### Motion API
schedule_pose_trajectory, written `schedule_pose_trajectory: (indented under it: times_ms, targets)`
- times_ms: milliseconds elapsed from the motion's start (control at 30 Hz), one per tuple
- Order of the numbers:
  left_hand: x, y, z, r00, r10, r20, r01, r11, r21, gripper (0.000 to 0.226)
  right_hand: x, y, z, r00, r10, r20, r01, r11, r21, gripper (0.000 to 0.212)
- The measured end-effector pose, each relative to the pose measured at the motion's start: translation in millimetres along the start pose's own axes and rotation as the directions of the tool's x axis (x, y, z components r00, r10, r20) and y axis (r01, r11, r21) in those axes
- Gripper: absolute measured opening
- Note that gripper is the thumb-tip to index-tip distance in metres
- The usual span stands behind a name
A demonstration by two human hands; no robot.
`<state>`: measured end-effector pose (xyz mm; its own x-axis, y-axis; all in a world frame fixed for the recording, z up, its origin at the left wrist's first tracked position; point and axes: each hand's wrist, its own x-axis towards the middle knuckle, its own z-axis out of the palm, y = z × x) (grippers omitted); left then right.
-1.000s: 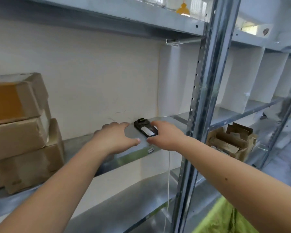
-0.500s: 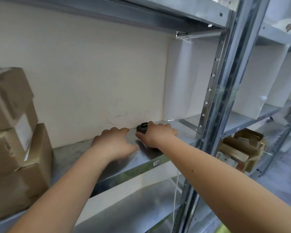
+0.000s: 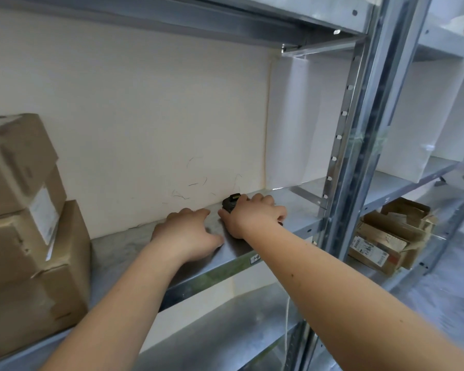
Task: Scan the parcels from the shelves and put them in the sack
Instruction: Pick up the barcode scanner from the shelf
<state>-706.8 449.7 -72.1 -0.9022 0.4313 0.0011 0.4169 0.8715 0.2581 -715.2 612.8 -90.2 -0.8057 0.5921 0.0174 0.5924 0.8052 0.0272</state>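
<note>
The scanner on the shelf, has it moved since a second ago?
Yes. The scanner now lies farther back on the shelf, nearer the wall, mostly covered by the right hand.

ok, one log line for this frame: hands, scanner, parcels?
left hand: flat on grey metal shelf | right hand: covers small black handheld scanner | brown cardboard parcels: stacked far left, untouched

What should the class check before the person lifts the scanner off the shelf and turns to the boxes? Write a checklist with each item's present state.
1. Right hand covers the scanner: ok.
2. Fingers fully closed round it: cannot tell.
3. Left hand holds nothing, rests on the shelf: ok.
4. Stacked boxes within view at the left: ok.
5. Box label readable: cannot tell, blurred.
6. Sack in view: not ok.
</note>
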Motion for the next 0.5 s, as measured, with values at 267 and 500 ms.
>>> schedule_pose_trajectory:
  times_ms: [267, 500]
  targets:
    - [1, -2, 3, 1.0, -0.021, -0.018, 0.021, 1.0, 0.011, 0.089, -9, 5, -11, 0.999, -0.033, -0.002, 0.033, 0.999, 0.036, 0.086]
    - [-8, -8, -1, 0.999, -0.016, -0.03, 0.015, 1.0, -0.024, 0.094, -10, 19, -29, 0.985, -0.146, 0.096, 0.141, 0.988, 0.054, 0.062]
